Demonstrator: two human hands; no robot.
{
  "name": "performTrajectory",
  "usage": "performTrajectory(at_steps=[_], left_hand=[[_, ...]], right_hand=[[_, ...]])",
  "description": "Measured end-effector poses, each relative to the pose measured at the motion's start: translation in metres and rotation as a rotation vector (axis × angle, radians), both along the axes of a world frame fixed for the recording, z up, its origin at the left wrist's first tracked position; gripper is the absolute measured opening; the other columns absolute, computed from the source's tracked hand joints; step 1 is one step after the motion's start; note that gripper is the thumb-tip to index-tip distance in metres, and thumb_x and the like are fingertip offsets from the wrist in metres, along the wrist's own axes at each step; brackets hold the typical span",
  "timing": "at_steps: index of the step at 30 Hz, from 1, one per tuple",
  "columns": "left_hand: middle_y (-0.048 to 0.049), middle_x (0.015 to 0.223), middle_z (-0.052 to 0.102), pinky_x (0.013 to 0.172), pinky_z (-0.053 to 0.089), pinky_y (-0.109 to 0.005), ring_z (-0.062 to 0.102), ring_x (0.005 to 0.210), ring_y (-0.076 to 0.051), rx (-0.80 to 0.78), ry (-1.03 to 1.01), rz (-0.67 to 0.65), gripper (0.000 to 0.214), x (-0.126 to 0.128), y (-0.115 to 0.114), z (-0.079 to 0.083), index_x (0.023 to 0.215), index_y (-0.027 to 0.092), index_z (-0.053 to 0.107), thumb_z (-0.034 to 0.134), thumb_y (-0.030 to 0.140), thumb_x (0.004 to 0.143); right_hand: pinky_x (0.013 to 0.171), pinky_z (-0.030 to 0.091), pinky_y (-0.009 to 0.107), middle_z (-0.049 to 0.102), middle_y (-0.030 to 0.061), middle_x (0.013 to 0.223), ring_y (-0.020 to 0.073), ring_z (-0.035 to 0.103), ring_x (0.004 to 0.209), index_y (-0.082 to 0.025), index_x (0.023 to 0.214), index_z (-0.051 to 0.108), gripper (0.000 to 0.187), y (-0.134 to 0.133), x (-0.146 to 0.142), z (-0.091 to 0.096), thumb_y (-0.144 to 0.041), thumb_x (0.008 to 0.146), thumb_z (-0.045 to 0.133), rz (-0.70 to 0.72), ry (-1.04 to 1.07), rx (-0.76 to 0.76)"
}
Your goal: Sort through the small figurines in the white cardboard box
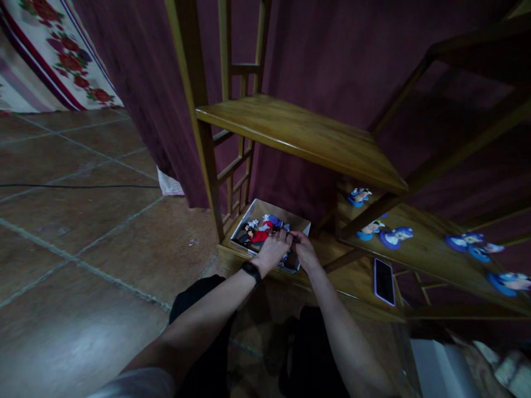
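A shallow white box point(296, 219) sits on the bottom shelf, with several small coloured figurines point(258, 235) lying in it, some red and black, others purple and blue. My left hand point(272, 250), with a black band on its wrist, reaches over the box with curled fingers. Close beside it, at the box's right side, my right hand point(304, 251) has its fingers bent inward, its tips almost meeting those of the left. Something small and dark seems to be between the fingertips, but I cannot make it out.
The wooden shelf unit point(307, 130) has a board above the box. Blue and purple figurines point(396, 237) stand on the shelf to the right. A phone point(384, 282) lies on the lower board. A purple curtain point(141, 83) hangs behind; a cable point(83, 186) crosses the tiled floor.
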State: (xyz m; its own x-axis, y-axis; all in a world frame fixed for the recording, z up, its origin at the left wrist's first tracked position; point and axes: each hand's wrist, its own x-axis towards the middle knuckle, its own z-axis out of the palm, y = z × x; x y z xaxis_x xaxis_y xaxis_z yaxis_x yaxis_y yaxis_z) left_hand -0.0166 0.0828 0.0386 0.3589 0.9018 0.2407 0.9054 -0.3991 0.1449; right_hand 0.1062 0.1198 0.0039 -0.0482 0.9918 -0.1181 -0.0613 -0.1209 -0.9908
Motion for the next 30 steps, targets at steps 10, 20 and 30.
performTrajectory(at_steps=[10,20,30], left_hand=[[-0.0159,0.100,0.054,0.071,0.046,-0.034,0.056,0.090,-0.024,0.062,0.059,-0.012,0.029,0.001,-0.001,-0.002,0.107,0.008,0.050,0.036,0.003,0.082],[-0.0142,0.104,0.056,0.074,0.046,-0.030,0.058,0.091,-0.021,-0.045,-0.012,0.024,0.035,-0.005,0.001,0.003,0.111,0.013,0.051,0.041,0.003,0.079],[-0.0043,0.069,0.066,0.067,0.051,-0.030,0.062,0.068,-0.017,-0.451,-1.200,0.344,0.008,-0.015,0.037,-0.019,0.076,0.013,0.065,0.067,0.013,0.068]], right_hand=[[0.076,0.043,0.028,0.067,-0.0020,0.082,0.0151,0.057,0.077,-0.021,0.082,0.064,0.026,0.001,-0.001,-0.002,-0.020,0.055,0.062,0.007,-0.034,0.016],[0.078,0.043,0.029,0.066,-0.0030,0.081,0.0149,0.057,0.077,-0.020,0.082,0.064,0.031,0.001,-0.002,0.004,-0.020,0.052,0.067,0.026,-0.036,-0.001],[0.064,0.042,0.025,0.066,-0.0013,0.077,0.0133,0.057,0.068,-0.019,0.089,0.064,0.035,0.004,0.000,0.004,-0.027,0.055,0.068,0.028,0.040,-0.044]])
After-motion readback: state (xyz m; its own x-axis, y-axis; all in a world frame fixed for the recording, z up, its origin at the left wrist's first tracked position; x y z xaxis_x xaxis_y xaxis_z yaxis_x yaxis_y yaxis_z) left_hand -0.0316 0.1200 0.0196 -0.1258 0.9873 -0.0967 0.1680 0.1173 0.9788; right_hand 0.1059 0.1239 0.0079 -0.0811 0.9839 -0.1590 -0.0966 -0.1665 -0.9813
